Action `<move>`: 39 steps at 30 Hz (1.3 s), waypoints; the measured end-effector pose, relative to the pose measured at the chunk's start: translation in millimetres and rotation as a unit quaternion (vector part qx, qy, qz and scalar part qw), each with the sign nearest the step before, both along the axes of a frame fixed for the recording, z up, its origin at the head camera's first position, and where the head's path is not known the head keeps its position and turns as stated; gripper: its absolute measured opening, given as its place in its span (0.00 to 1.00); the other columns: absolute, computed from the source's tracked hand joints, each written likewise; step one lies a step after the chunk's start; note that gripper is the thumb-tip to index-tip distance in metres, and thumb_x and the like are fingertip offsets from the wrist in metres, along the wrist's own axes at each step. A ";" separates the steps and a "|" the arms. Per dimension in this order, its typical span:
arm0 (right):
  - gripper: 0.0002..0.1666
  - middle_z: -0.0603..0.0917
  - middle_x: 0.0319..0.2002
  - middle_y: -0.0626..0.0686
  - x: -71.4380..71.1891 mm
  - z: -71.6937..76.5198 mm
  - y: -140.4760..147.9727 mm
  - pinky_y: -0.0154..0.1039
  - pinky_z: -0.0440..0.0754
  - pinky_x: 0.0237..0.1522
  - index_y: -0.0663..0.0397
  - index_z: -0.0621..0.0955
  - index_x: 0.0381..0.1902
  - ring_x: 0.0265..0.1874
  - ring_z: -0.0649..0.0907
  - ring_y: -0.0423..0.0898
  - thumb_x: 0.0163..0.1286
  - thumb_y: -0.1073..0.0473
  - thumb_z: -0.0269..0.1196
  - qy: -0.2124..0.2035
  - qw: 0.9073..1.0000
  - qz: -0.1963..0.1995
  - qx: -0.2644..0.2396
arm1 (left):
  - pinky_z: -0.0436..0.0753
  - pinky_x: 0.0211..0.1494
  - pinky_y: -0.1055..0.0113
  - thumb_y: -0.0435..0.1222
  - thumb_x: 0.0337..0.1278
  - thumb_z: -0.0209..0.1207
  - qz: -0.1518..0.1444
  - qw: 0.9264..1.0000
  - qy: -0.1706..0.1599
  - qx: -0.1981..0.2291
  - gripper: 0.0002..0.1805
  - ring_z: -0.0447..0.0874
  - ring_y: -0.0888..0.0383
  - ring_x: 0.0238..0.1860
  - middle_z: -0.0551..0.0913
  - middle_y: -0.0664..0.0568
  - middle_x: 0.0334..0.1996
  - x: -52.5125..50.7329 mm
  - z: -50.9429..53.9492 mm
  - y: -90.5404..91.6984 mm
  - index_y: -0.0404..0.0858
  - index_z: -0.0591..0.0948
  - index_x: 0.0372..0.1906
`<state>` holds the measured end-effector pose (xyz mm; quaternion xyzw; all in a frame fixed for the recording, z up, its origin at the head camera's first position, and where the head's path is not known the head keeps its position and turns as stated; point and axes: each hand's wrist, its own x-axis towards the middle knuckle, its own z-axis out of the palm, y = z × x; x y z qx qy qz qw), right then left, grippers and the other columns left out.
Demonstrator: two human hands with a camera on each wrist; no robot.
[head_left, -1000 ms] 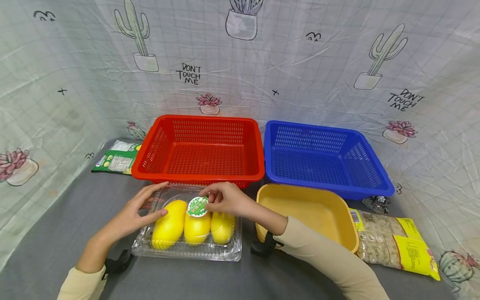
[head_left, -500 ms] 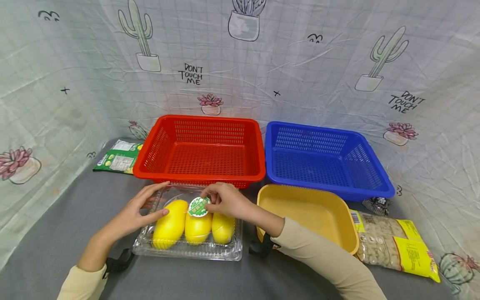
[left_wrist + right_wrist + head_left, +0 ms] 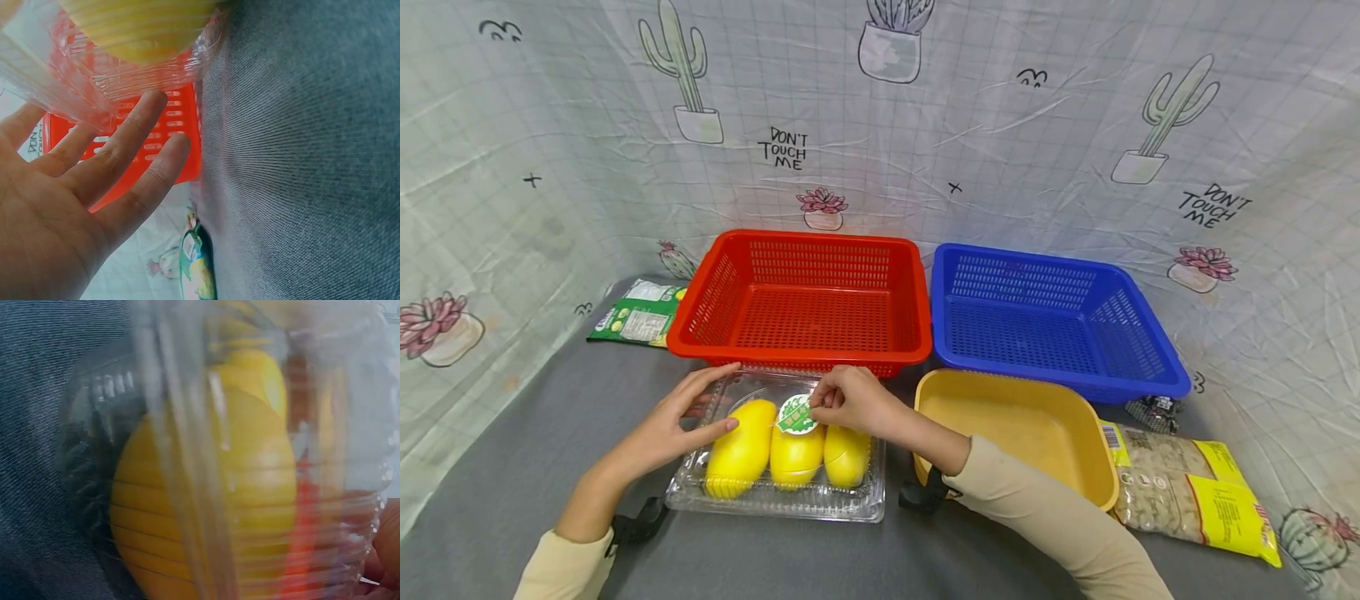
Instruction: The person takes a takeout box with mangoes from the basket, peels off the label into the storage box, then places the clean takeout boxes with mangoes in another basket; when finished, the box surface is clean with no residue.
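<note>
Grey cloth (image 3: 737, 560); fruit box (image 3: 775, 505) partly beneath hands (image 3: 662, 429) (image 3: 859, 403).

From my station the head view comes through in soft, even, moderate light, the curtain (image 3: 1000, 158) pale and the desk (image 3: 520, 475) dull grey. The lens bows the desk's left edge. White glints streak the clear box (image 3: 775, 507), most along its rim nearest me, and faint shadow pools beneath the red basket (image 3: 797, 354). My left wrist feed is hazy, the green bag (image 3: 197, 265) soft. My right wrist feed is dimmer, the box's clear plastic smeared with blur and the yellow fruit (image 3: 250, 469) unsharp.
</note>
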<state>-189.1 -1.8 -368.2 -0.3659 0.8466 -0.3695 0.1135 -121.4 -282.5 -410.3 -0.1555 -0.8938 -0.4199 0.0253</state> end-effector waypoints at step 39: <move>0.08 0.77 0.30 0.53 -1.0 -5.0 5.2 0.25 0.74 0.31 0.62 0.82 0.38 0.29 0.74 0.40 0.62 0.64 0.69 0.020 0.999 0.012 -0.027 | 0.72 0.57 0.42 0.37 0.61 0.63 -0.005 1.000 -0.008 0.013 0.39 0.68 0.46 0.59 0.64 0.47 0.67 -0.2 0.3 -0.4 0.49 0.61 0.75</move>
